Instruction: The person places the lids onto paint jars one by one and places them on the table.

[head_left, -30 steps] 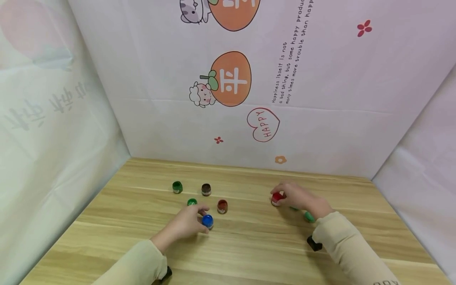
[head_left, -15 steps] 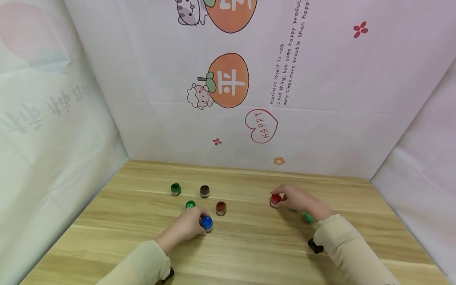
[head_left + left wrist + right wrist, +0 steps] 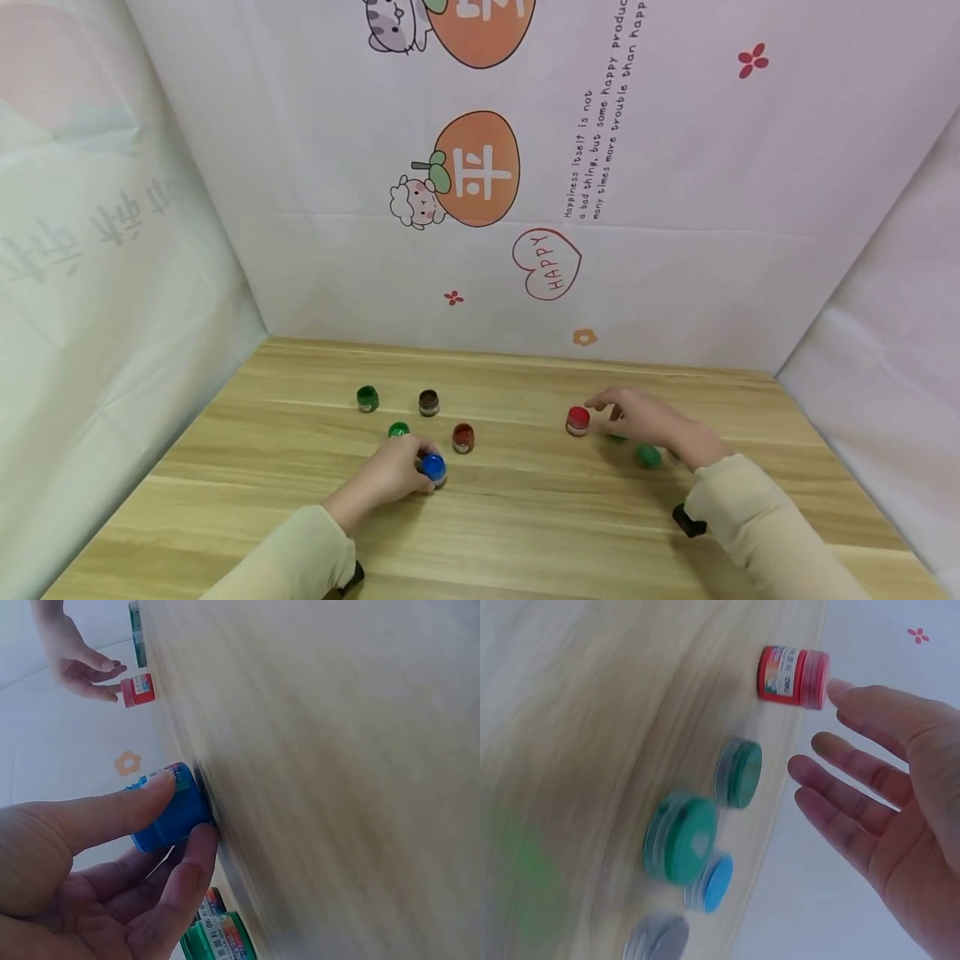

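A white fabric backdrop (image 3: 675, 167) printed with orange fruits and red lettering rises behind a light wood-grain table (image 3: 525, 533). At the near edge of the group, the left hand (image 3: 386, 471) pinches a small blue cylindrical paint jar (image 3: 433, 468), thumb on one side and fingers on the other. Gripping its wall this way leaves the top uncovered and probably keeps the jar level; whether its base bears on the wood is hard to tell.

Just past the left knuckles, partly hidden, stands a bright green jar (image 3: 399, 429); off those fingertips is a reddish-brown jar (image 3: 462, 437), and farther beyond are a dark green jar (image 3: 367, 398) and a dark brown jar (image 3: 428, 402). Their spacing seems to leave finger room around each.

The right hand (image 3: 645, 417) is loosely spread, gripping nothing. Just off its thumb and index finger, a small red jar (image 3: 577, 421) stands upright, apparently supported by the table alone, though slight contact can't be ruled out. Below and behind that palm sit round pieces topped in green (image 3: 690, 840), blue (image 3: 718, 881) and grey (image 3: 667, 941), perhaps kept within its reach.
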Available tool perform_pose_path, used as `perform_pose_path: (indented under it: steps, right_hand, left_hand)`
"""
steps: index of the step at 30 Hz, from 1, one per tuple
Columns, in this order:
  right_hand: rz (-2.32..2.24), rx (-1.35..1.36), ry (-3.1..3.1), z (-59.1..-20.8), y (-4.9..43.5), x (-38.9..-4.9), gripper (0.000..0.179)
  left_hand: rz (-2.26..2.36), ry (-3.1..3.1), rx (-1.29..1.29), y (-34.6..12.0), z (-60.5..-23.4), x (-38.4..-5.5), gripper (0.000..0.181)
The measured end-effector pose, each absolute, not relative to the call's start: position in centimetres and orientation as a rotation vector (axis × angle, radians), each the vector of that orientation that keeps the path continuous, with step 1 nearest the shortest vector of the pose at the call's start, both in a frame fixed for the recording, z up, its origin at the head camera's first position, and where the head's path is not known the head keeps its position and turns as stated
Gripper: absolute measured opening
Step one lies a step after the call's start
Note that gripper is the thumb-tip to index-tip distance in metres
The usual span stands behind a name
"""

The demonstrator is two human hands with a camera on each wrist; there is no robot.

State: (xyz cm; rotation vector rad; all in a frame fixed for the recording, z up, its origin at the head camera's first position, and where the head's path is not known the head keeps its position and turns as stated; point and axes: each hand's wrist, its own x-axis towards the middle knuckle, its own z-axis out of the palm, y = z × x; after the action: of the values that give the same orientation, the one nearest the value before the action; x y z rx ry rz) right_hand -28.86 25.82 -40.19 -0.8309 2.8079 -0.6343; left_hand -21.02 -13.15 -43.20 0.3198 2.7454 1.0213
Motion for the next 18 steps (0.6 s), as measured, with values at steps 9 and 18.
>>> perform_pose_path:
  steps: [9, 18]
  right_hand:
    - [-0.598, -0.854, 2.823, -39.8, 27.7, -28.2, 0.03]
    - [-0.599, -0.843, 2.849, -40.0, 30.0, -27.8, 0.027]
  left_hand:
    - [1.08, 2.73, 0.346, -13.1, -42.5, -20.8, 0.035]
    - [1.321, 2.599, 0.381, -13.2, -42.4, -20.9, 0.035]
